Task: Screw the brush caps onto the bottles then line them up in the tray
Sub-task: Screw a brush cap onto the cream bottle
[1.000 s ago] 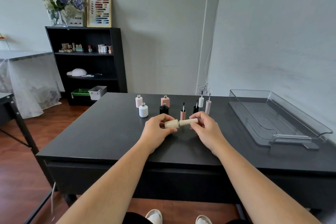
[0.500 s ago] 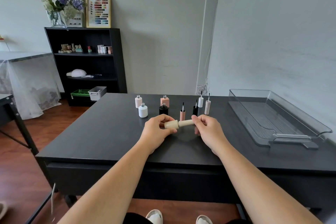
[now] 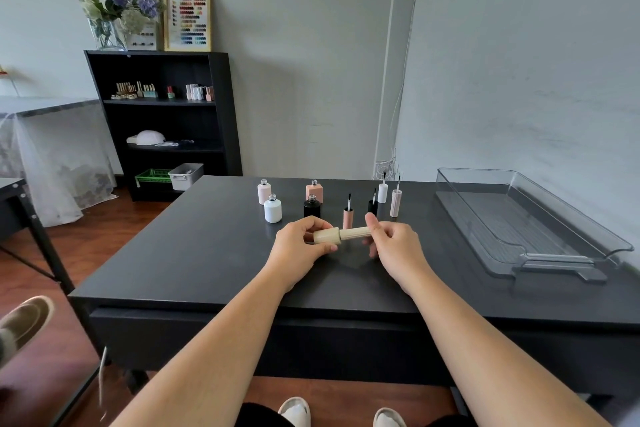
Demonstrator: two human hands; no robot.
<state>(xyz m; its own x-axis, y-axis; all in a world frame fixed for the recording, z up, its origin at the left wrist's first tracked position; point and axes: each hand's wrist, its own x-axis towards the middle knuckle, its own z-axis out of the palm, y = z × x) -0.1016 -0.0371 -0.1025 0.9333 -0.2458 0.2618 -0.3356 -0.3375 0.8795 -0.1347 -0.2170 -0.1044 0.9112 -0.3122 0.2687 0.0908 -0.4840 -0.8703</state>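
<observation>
My left hand (image 3: 300, 246) grips a cream bottle (image 3: 326, 236) lying sideways above the black table (image 3: 194, 253). My right hand (image 3: 394, 246) pinches the cream ribbed brush cap (image 3: 355, 232) that sits on the bottle's neck. Behind my hands stand several uncapped bottles: pale pink (image 3: 264, 192), white (image 3: 273, 209), peach (image 3: 314, 191) and black (image 3: 311, 206). Several loose brush caps stand brush-up to their right: peach (image 3: 348, 215), black (image 3: 372, 205), white (image 3: 382, 190) and pale pink (image 3: 395, 201). The clear tray (image 3: 540, 236) lies at the right, holding nothing.
A black shelf unit (image 3: 162, 121) with small bottles stands against the back wall on the left. Another person's shoe (image 3: 24, 319) shows at the left edge near the floor. My own feet (image 3: 294, 412) are under the table's front edge.
My right hand has shifted its fingers along the cream cap, turning it on the bottle. A shoe has come into view at the left edge. The left hand stayed put.
</observation>
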